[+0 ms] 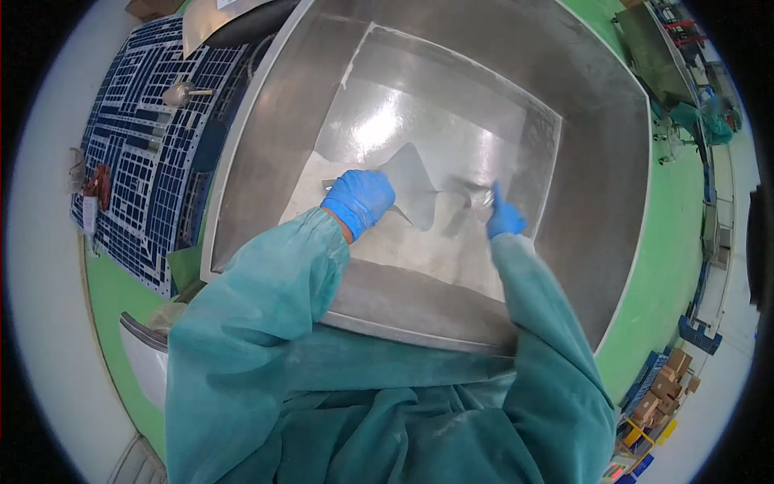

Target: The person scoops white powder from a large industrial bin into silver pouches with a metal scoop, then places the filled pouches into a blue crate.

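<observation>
My left hand (360, 202), in a blue glove, is wrapped round the handle of a scraper; its wide, flat grey blade (413, 184) reaches right, over the bottom of a large metal tub (282, 121). The handle's end pokes out left of my fist. My right hand (505, 218), also gloved in blue, is closed with one finger or the thumb raised. It grips a second scraper (465, 196), smeared by motion, whose blade points left toward the first. A pale, shiny layer (363, 129) covers the tub's bottom beneath both tools.
The tub's near wall (419, 323) rises before my body. Left stands a blue grid-patterned pallet (145, 145) with a whitish tool (179, 93) on it. A metal bench (657, 48) runs along the far right, and cardboard boxes (665, 387) are stacked lower right.
</observation>
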Available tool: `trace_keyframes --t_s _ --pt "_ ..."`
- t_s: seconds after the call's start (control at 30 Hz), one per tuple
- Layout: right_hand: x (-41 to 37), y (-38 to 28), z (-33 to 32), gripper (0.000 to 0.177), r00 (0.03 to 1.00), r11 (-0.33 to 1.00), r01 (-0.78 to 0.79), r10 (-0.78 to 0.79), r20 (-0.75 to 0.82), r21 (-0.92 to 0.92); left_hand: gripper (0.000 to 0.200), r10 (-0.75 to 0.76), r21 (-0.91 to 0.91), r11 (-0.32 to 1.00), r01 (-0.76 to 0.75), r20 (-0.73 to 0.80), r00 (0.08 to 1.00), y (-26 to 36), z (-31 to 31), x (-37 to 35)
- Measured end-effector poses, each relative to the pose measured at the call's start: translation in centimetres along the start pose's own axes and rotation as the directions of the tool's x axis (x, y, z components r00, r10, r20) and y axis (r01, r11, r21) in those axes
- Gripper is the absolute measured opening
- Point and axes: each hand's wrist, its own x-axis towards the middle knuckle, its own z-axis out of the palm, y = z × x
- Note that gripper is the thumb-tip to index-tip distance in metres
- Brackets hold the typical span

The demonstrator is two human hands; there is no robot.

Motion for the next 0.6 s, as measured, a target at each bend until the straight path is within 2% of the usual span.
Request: trace_keyframes --t_s 0.07,0.1,0.13,0.17,0.23,0.27,0.33,0.37,0.43,0.47,0.53,0.57,0.6 --pt "-1.1 -2.5 10.2 0.073 0.993 0.977 0.089 -0.073 -0.088 0.194 0.01 -0.042 -0.011 0.999 0.043 0.011 0.999 0.1 -0.4 0.1" --pt "-3.3 -5.3 10.3 0.073 0.978 0.96 0.15 -0.179 0.104 0.234 0.011 -0.055 0.006 0.998 0.055 0.001 0.998 0.1 -0.5 0.2" --pt "-5.6 -8.2 10.1 0.074 0.916 0.937 0.188 -0.276 0.292 0.295 0.011 -0.061 0.017 0.998 0.061 -0.004 0.998 0.2 -0.4 0.0" --pt "-7.5 -10.3 10.3 0.073 0.844 0.933 0.235 -0.336 0.418 0.274 0.011 -0.058 0.024 0.998 0.058 0.006 0.998 0.3 -0.4 -0.2" --pt "-8.7 -12.0 11.2 0.066 0.79 0.837 0.213 -0.451 0.415 0.503 0.012 -0.042 0.024 0.999 0.043 -0.033 0.999 0.3 -0.3 0.1" --pt "-7.6 -11.9 11.8 0.066 0.796 0.834 0.213 -0.45 0.404 0.509 0.012 -0.036 0.035 0.999 0.037 -0.04 0.999 0.4 -0.2 0.2" --pt "-5.3 -10.7 12.2 0.051 0.52 0.678 -0.01 -0.624 0.583 0.735 0.011 -0.059 -0.018 0.998 0.059 -0.011 0.998 0.3 0.0 0.1" --pt "-5.6 -9.9 11.1 0.051 0.526 0.678 -0.014 -0.62 0.582 0.735 0.011 -0.052 -0.018 0.999 0.052 -0.013 0.999 0.3 0.0 -0.1" --pt "-5.5 -7.1 8.4 0.038 0.362 0.657 -0.14 -0.662 0.656 0.741 0.01 -0.017 0.039 0.999 0.016 0.017 1.0 0.4 0.0 -0.1" --pt "-4.7 -4.5 7.9 0.032 0.326 0.662 -0.199 -0.65 0.686 0.722 0.01 -0.019 0.026 0.999 0.019 0.002 1.0 0.4 0.2 0.0" --pt "-8.7 -3.2 -4.6 0.021 0.474 0.686 -0.085 -0.61 0.635 0.723 0.01 0.056 0.073 0.995 -0.062 0.085 0.995 0.2 0.6 0.1" --pt "-9.0 -1.0 -7.3 0.016 0.515 0.637 0.038 -0.673 0.532 0.77 0.01 0.052 0.064 0.996 -0.056 0.07 0.996 0.3 0.7 0.1" --pt "-10.7 -1.4 -12.7 0.016 0.578 0.688 -0.021 -0.584 0.571 0.725 0.01 0.043 0.064 0.997 -0.051 0.12 0.992 0.3 0.8 0.3"
